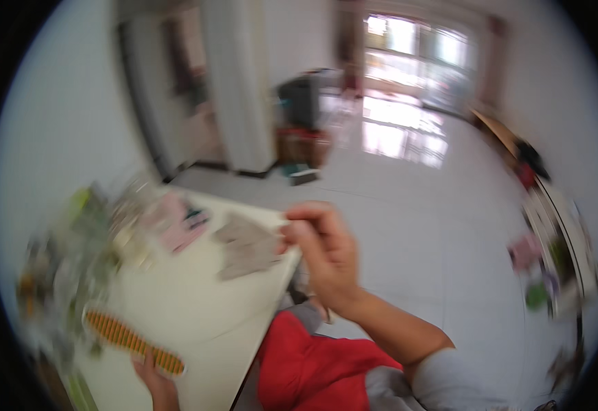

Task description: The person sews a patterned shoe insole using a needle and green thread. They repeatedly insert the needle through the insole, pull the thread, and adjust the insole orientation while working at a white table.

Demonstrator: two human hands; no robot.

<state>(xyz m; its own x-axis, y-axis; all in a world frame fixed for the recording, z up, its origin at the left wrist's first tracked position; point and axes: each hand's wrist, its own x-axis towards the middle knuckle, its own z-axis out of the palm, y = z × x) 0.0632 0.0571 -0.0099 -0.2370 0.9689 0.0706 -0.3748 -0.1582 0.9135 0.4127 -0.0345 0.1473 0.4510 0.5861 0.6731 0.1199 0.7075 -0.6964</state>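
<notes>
In my left hand [156, 379], at the lower left, is a long insole [124, 334] with orange and green stripes and a pale rim. The thumb lies on its upper face, over the table. My right hand [324, 251] is raised near the table's right edge, thumb and fingertips pinched together. Blur hides whether something thin is between them. Behind those fingertips a grey-beige cloth [247, 246] lies on the cream tabletop [175, 298]. A faint thin line, perhaps thread, crosses the table between the insole and the table's right edge.
Blurred plastic bags and small items [88, 241] crowd the table's left side, beside a pink sheet [178, 221]. Red fabric [309, 359] covers my lap. A low white cabinet [566, 236] runs along the right wall. A boxy dark object [299, 103] stands by the pillar.
</notes>
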